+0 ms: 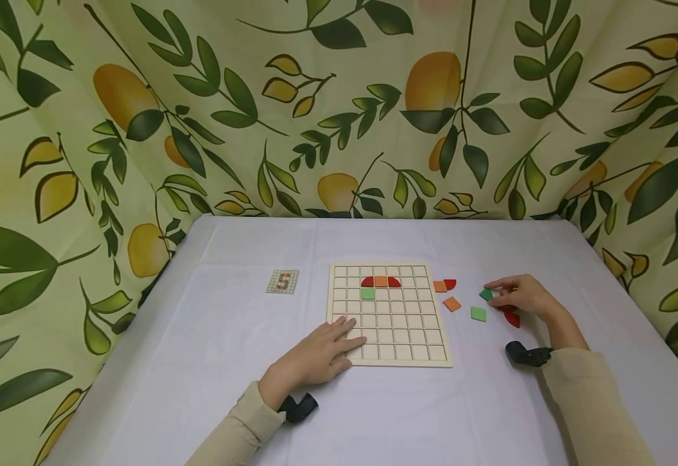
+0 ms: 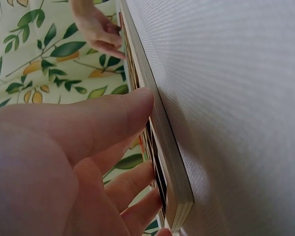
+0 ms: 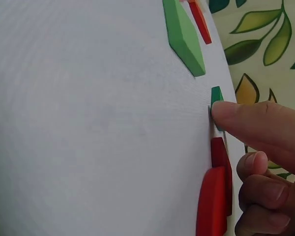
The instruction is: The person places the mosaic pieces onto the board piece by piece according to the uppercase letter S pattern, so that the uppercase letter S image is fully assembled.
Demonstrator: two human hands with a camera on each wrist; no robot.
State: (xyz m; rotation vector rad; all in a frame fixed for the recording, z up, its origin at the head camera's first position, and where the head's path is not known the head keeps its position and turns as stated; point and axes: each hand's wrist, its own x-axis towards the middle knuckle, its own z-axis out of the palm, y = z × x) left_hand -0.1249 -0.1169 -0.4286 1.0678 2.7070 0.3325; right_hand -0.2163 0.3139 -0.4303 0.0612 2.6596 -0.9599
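Observation:
A wooden grid board (image 1: 400, 333) lies on the table, with red quarter-round pieces (image 1: 394, 283), an orange square (image 1: 381, 281) and a light green square (image 1: 367, 293) in its upper cells. My left hand (image 1: 316, 353) rests on the board's lower left side, fingers spread; in the left wrist view the thumb (image 2: 137, 105) lies along its edge. To the right of the board, my right hand (image 1: 526, 298) pinches a dark green tile (image 1: 486, 294) between thumb and index finger. In the right wrist view a fingertip presses against that green tile (image 3: 216, 93), the other fingers curled.
Right of the board lie loose orange squares (image 1: 452, 304), a light green tile (image 1: 479, 314) and red pieces (image 1: 512, 319), some partly under the right hand. A small pattern card (image 1: 283, 282) lies left of the board. A leaf-printed curtain (image 1: 350, 116) hangs behind the white table (image 1: 222, 336).

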